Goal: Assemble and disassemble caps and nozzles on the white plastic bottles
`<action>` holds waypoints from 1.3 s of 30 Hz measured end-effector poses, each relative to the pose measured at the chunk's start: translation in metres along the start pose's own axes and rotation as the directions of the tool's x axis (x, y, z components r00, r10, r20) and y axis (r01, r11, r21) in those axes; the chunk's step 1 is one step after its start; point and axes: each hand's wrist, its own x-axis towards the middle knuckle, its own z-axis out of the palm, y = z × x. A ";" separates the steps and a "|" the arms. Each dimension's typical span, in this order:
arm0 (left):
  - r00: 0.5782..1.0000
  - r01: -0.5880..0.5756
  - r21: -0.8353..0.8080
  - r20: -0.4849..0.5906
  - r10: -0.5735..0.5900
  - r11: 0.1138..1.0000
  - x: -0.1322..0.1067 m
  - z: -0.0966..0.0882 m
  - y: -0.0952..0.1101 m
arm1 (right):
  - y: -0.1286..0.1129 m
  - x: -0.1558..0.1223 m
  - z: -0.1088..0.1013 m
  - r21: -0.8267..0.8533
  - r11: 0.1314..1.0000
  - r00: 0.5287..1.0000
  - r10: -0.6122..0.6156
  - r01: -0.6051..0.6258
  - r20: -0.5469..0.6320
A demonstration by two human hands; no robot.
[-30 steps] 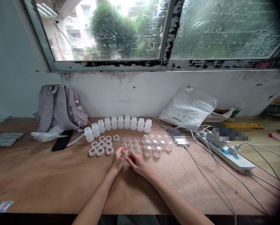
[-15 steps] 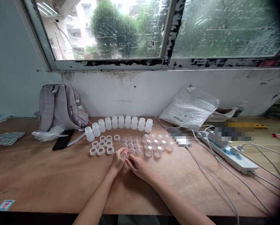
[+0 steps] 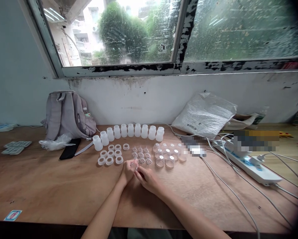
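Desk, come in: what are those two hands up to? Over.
Left hand holding a clear piece. Right hand at it, grip unclear. Teats standing just beyond the hands, bottles farther back.

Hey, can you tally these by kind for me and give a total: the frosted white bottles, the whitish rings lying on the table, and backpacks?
Frosted white bottles: 10
Whitish rings lying on the table: 9
Backpack: 1
Total: 20
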 end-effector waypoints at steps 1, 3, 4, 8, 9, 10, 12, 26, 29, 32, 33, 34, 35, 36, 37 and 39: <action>1.000 0.006 -0.008 -0.006 -0.006 1.000 0.000 0.000 -0.001 | -0.001 0.000 0.000 0.006 1.000 1.000 0.000 0.000 -0.013; 1.000 0.014 -0.023 -0.015 -0.015 1.000 0.001 0.001 -0.002 | -0.003 0.001 0.001 0.030 1.000 0.999 0.000 0.002 -0.038; 1.000 0.018 -0.029 -0.018 -0.018 0.999 0.002 0.001 -0.002 | -0.003 0.001 0.002 0.044 0.999 0.999 -0.001 0.003 -0.048; 0.999 0.026 -0.041 -0.018 -0.027 0.999 0.004 0.000 -0.003 | -0.003 0.002 0.004 0.103 0.995 0.998 -0.004 0.011 -0.070; 0.999 0.029 -0.042 -0.018 -0.029 0.999 0.004 0.000 -0.003 | -0.003 0.001 0.004 0.118 0.993 0.997 -0.002 0.011 -0.076; 0.999 0.031 -0.042 -0.018 -0.032 0.999 0.004 0.000 -0.003 | -0.002 0.001 0.005 0.131 0.991 0.997 0.002 0.009 -0.082; 0.999 0.034 -0.041 -0.021 -0.035 0.999 0.005 0.000 -0.003 | -0.001 0.001 0.006 0.150 0.989 0.995 0.019 -0.004 -0.096; 0.997 0.014 -0.008 -0.072 -0.014 1.000 -0.001 0.000 0.010 | 0.018 0.007 0.001 0.401 0.905 0.941 0.251 -0.145 -0.226; 0.996 0.009 0.005 -0.086 -0.009 1.000 -0.009 0.001 0.012 | 0.019 0.007 -0.001 0.428 0.893 0.943 0.254 -0.143 -0.214; 0.996 -0.002 0.035 -0.091 0.006 0.999 -0.020 -0.004 0.012 | 0.018 0.006 -0.001 0.436 0.891 0.952 0.235 -0.130 -0.197; 0.995 -0.017 0.052 -0.093 0.021 0.999 -0.022 -0.008 0.012 | 0.018 0.006 -0.001 0.438 0.890 0.953 0.233 -0.128 -0.194; 0.994 -0.034 0.073 -0.097 0.041 0.997 -0.023 -0.014 0.011 | 0.019 0.007 -0.001 0.439 0.889 0.953 0.235 -0.130 -0.192; 0.993 -0.050 0.103 -0.105 0.061 0.993 -0.022 -0.022 0.010 | 0.020 0.007 -0.001 0.441 0.887 0.951 0.241 -0.136 -0.191; 0.989 -0.059 0.143 -0.124 0.077 0.988 -0.020 -0.031 0.009 | 0.020 0.008 -0.001 0.442 0.885 0.949 0.251 -0.145 -0.192; 0.984 -0.053 0.193 -0.157 0.084 0.980 -0.016 -0.042 0.006 | 0.022 0.008 -0.001 0.443 0.883 0.945 0.262 -0.154 -0.195; 0.961 -0.009 0.299 -0.260 0.091 0.954 -0.004 -0.068 -0.002 | 0.024 0.009 -0.001 0.446 0.879 0.938 0.281 -0.167 -0.202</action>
